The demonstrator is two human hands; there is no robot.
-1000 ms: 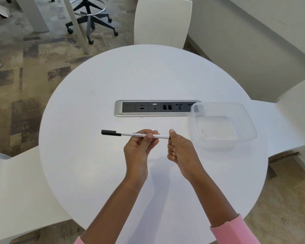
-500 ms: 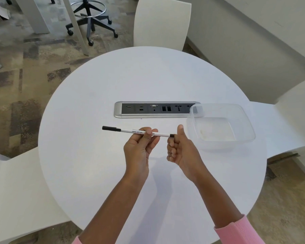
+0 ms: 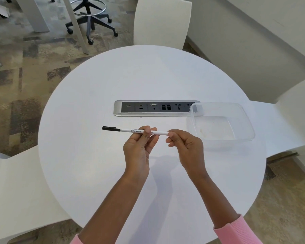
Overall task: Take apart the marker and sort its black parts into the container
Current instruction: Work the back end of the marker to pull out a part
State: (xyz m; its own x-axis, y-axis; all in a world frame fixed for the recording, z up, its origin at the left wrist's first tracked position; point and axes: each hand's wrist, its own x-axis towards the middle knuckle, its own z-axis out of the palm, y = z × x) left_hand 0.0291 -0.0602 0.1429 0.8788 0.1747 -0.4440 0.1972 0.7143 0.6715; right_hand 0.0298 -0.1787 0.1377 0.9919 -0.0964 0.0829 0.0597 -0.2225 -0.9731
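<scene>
Sleeves in pink at the near edge, forearms reaching up and inward over the round white table. Left hand raised above the tabletop, thumb and fingers pinched round the middle of the marker, over the printed lettering. Right hand just beside it, fingertips closed on the marker's right end; whether a black plug sits under those fingertips cannot be told, since the end is covered. Hands close together, both clamped on the same white barrel, neither resting on the table.

Marker held roughly level, long axis running left to right across the view, tilted only slightly. Black cap at the far left end, free of either hand, sticking out well past the left fingers. Probably a pull along that axis next: right hand drawing rightward off the end, left hand bracing the barrel.

Beyond and to the right, clear container, open top, nothing black inside yet, near the right hand and well apart from the cap. Right hand clearly the nearer one for a drop into it; anything taken from the cap end would need to cross the whole span. Farther back, socket panel set into the table, its right end under the container's corner.
</scene>
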